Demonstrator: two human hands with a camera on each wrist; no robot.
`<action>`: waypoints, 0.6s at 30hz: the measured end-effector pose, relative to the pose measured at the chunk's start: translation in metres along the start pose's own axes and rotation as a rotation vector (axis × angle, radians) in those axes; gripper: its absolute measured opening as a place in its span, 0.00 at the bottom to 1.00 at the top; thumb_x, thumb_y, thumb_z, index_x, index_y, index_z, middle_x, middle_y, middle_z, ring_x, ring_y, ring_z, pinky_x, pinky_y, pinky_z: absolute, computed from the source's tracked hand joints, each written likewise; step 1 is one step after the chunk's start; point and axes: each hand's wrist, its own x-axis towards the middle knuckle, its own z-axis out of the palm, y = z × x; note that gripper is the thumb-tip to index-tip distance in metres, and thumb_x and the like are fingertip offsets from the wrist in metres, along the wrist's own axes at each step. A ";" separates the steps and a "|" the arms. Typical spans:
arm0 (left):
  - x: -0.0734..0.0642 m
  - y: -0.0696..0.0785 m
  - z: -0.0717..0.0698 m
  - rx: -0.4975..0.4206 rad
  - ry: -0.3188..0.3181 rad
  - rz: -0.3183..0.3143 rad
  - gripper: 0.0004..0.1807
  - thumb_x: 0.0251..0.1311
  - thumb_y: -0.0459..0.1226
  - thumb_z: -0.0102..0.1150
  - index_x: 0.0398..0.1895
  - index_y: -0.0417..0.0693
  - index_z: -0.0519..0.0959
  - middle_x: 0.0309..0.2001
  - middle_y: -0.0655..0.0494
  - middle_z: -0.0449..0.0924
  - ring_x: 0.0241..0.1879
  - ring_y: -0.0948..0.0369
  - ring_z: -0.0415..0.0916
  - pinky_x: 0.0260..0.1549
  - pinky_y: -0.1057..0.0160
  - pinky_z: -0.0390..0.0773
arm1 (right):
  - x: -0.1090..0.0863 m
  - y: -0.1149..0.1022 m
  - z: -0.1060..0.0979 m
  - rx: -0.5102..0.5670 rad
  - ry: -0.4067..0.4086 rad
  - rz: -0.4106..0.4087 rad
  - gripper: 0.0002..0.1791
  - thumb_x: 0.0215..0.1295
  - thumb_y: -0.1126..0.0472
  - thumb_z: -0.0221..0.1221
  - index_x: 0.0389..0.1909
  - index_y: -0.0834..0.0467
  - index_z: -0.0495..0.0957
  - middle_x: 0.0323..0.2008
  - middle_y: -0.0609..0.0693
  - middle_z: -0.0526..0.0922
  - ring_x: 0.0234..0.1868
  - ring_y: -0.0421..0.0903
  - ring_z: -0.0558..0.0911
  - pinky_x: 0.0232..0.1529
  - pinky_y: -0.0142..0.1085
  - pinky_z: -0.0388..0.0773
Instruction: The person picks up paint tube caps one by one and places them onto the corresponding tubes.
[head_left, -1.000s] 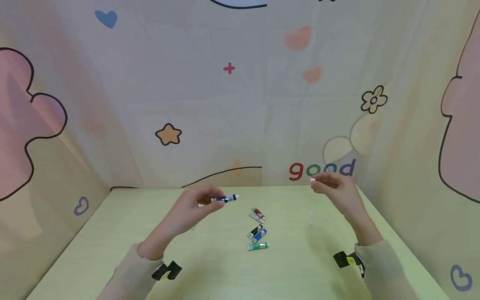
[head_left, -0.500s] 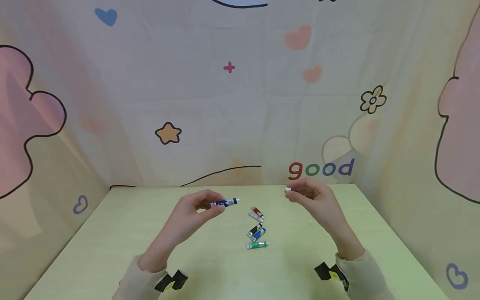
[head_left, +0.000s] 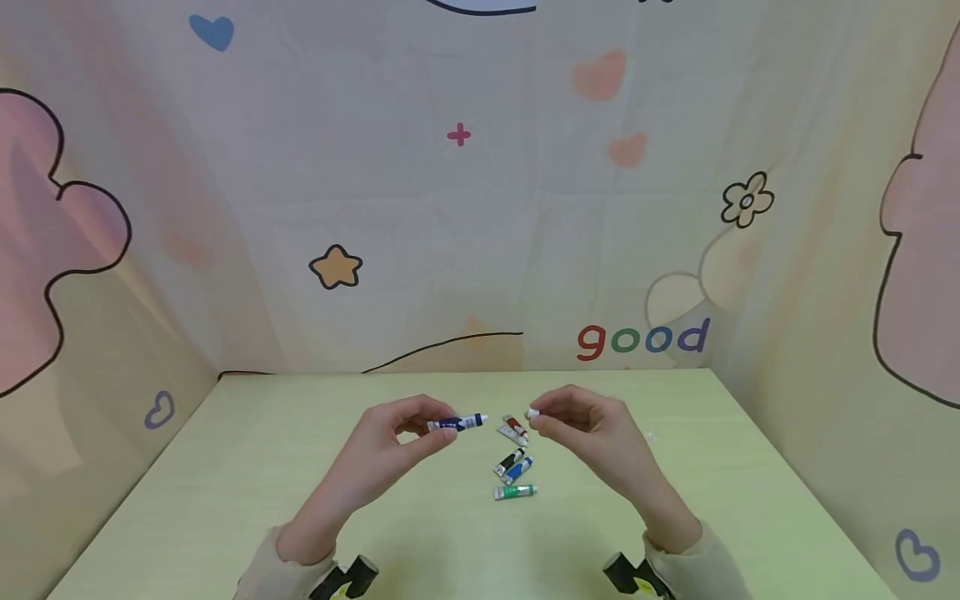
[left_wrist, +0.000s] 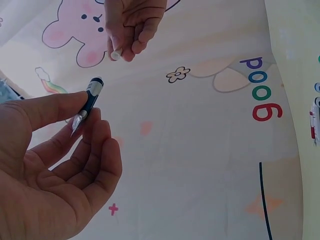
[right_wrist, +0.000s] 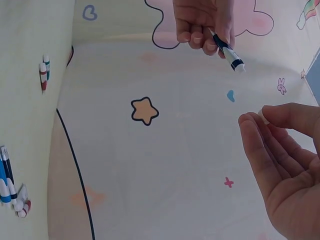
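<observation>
My left hand (head_left: 386,446) pinches a dark blue paint tube (head_left: 471,422) between thumb and fingers, its white-tipped end pointing right. Facing it, my right hand (head_left: 592,429) pinches a small white cap (head_left: 532,413) by the fingertips. A short gap separates cap and tube, both held above the table. In the left wrist view the tube (left_wrist: 92,95) shows a flattened silver tail, and the cap (left_wrist: 116,55) is visible past it. From the right wrist, the tube (right_wrist: 229,54) appears with its white end toward me; the right fingers mostly cover the cap (right_wrist: 263,116).
On the pale table (head_left: 300,467) lie a red tube (head_left: 517,427), a whitish tube (head_left: 512,434), a black tube (head_left: 509,462), a blue tube (head_left: 518,471) and a green tube (head_left: 515,492). Small white bits (head_left: 651,436) lie farther right. A printed curtain (head_left: 405,208) stands behind.
My right hand has come left and down with the cap, close to the tube's tip. My left hand has lowered slightly and shifted a little right. The tubes on the table stay put.
</observation>
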 end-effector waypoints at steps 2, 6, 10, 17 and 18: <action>0.000 0.000 0.002 -0.002 -0.007 0.008 0.08 0.63 0.41 0.68 0.44 0.56 0.85 0.37 0.63 0.84 0.37 0.58 0.80 0.35 0.59 0.75 | -0.001 -0.002 0.004 0.009 -0.015 -0.017 0.08 0.66 0.60 0.67 0.44 0.56 0.84 0.39 0.51 0.87 0.37 0.47 0.87 0.42 0.36 0.83; 0.000 0.001 0.005 -0.017 -0.029 0.038 0.07 0.64 0.41 0.68 0.44 0.56 0.85 0.37 0.64 0.84 0.36 0.58 0.79 0.34 0.60 0.76 | -0.002 -0.006 0.012 0.034 -0.046 -0.035 0.08 0.66 0.60 0.67 0.44 0.57 0.85 0.40 0.51 0.88 0.37 0.47 0.87 0.43 0.37 0.83; -0.001 0.002 0.010 -0.023 -0.059 0.066 0.07 0.64 0.40 0.68 0.44 0.56 0.85 0.37 0.65 0.85 0.36 0.59 0.79 0.34 0.60 0.77 | -0.002 -0.008 0.017 0.055 -0.070 -0.031 0.08 0.66 0.59 0.67 0.44 0.57 0.85 0.42 0.51 0.88 0.38 0.48 0.88 0.45 0.37 0.83; -0.003 0.002 0.014 -0.016 -0.067 0.090 0.06 0.64 0.41 0.68 0.43 0.56 0.85 0.37 0.66 0.85 0.35 0.61 0.80 0.35 0.61 0.77 | -0.005 -0.006 0.019 0.053 -0.091 -0.029 0.07 0.67 0.61 0.67 0.44 0.56 0.85 0.42 0.51 0.87 0.38 0.47 0.87 0.45 0.37 0.83; -0.003 0.002 0.014 -0.015 -0.067 0.093 0.06 0.64 0.41 0.68 0.43 0.56 0.85 0.37 0.67 0.85 0.35 0.61 0.80 0.34 0.61 0.77 | -0.005 -0.005 0.019 0.053 -0.094 -0.030 0.07 0.67 0.61 0.66 0.44 0.56 0.85 0.42 0.51 0.87 0.38 0.47 0.88 0.45 0.37 0.83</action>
